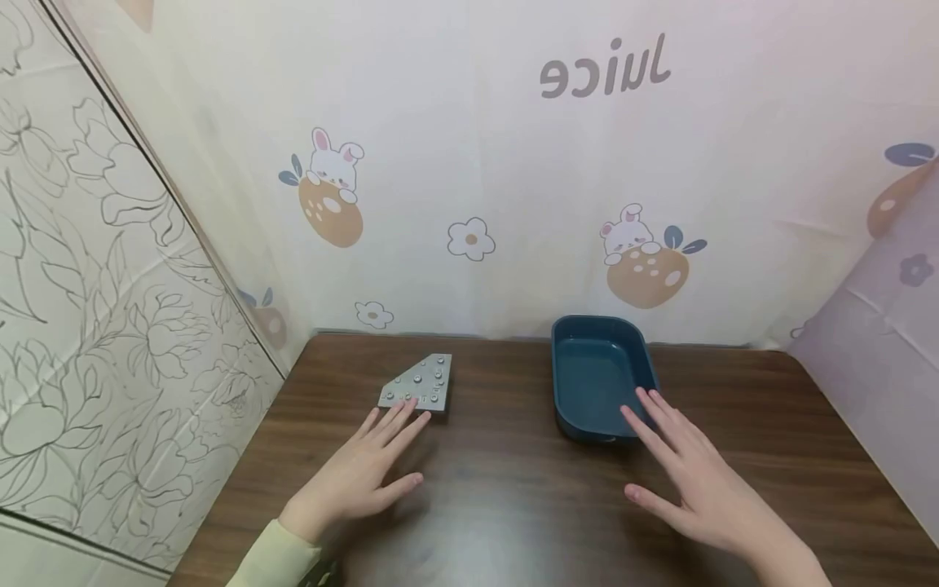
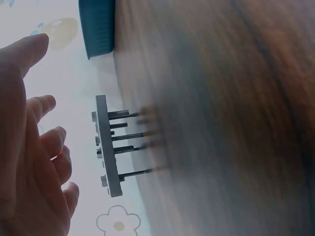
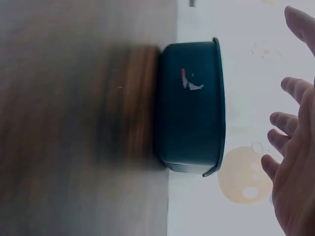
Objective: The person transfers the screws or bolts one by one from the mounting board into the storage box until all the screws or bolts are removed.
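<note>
A silvery metal plate (image 1: 420, 381) with a slanted corner and several screws through it stands at the back left of the table. From the side, the left wrist view shows the plate (image 2: 108, 147) raised on thin screw shanks. My left hand (image 1: 359, 473) hovers just before it, fingers spread; the fingertips overlap its near edge in the head view, but the left wrist view shows a gap. To the right stands a deep teal plastic bin (image 1: 597, 383), its visible inside bare. My right hand (image 1: 697, 481) hovers by its near right corner, fingers extended, holding nothing.
Both the plate and the bin stand on a dark wood-grain table (image 1: 484, 489). A pale printed curtain (image 1: 477, 163) hangs along the back edge. A flower-patterned panel (image 1: 95, 285) borders the left side, and a lilac sheet (image 1: 880, 350) the right.
</note>
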A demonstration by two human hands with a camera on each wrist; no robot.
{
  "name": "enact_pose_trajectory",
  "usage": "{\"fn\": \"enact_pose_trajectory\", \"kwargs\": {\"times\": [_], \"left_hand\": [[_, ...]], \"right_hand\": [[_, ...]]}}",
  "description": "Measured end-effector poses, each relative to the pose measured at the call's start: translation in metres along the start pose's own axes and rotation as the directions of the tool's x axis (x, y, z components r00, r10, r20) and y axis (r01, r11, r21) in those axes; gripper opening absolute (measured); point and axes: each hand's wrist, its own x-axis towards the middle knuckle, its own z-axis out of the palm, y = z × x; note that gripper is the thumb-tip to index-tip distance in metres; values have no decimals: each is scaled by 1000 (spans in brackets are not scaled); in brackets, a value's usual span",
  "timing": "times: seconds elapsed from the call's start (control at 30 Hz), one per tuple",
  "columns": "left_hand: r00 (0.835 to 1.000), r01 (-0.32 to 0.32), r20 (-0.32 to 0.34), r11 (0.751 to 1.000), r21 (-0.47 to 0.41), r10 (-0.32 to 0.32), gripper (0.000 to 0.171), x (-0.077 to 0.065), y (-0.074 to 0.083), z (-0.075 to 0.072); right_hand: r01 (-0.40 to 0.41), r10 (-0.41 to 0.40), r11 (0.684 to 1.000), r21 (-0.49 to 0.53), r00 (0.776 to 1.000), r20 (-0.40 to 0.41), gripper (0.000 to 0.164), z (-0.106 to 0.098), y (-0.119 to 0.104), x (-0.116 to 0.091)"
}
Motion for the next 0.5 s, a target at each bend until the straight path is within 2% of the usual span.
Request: {"fn": "enact_pose_trajectory", "kwargs": {"times": [0.23,0.5], "left_hand": [[999,55,1,998,-35,-55,82,3,-4,-1],[994,109,-17,994,-21,-110,81,6,-13,-1]], "right_hand": [[-51,53,997,65,998,-31,99,0,13,10],[-143,149,982,128,988,-40,99,3,35,18]]}}
